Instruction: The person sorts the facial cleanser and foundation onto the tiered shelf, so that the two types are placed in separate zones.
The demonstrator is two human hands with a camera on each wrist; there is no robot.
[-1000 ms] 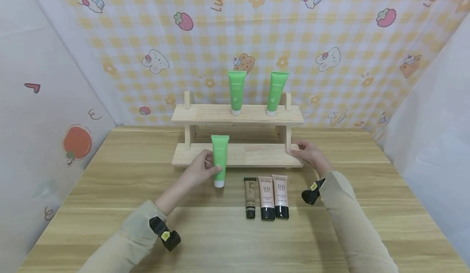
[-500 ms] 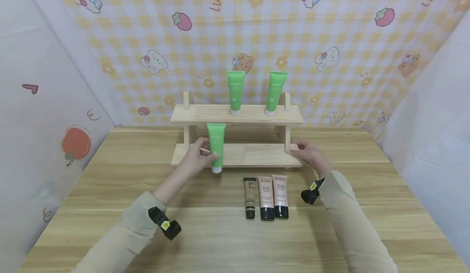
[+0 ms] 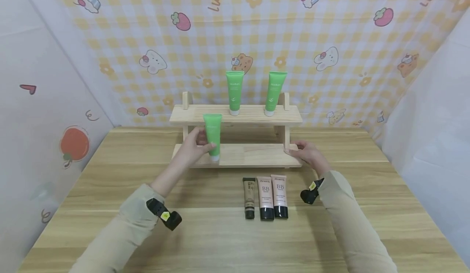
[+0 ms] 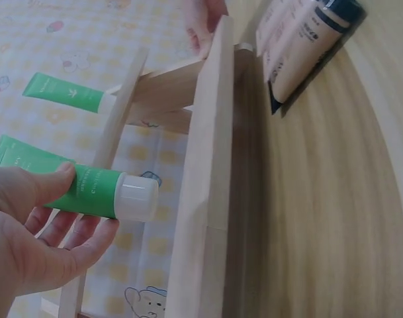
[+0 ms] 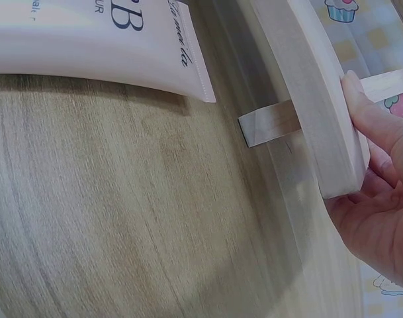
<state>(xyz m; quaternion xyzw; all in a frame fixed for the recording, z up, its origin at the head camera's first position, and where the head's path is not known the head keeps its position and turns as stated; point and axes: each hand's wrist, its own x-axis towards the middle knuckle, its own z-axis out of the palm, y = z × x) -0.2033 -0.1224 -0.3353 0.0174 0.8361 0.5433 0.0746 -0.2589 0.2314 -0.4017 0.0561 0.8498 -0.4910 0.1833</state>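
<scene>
Between thumb and fingers my left hand (image 3: 194,145) pinches a green squeeze tube (image 3: 213,136), cap downward, at the left part of the wooden two-tier shelf (image 3: 253,155). In the left wrist view the tube's white cap (image 4: 136,197) is apart from the lower board (image 4: 200,192). My right hand (image 3: 309,155) grips the right end of that lower board, thumb on top and fingers underneath, as the right wrist view shows. Two more green tubes, one mid-shelf (image 3: 235,93) and one further right (image 3: 275,93), stand cap-down on the upper tier.
In front of the shelf, a brown tube (image 3: 249,197) and two pink BB cream tubes, one in the middle (image 3: 265,197) and one at right (image 3: 280,195), lie side by side on the wood-grain table (image 3: 205,232). A checked cloth (image 3: 205,52) hangs behind the shelf.
My left hand has carried the green tube up and slightly left, from in front of the shelf to above its lower board. The right hand keeps its hold on the board.
</scene>
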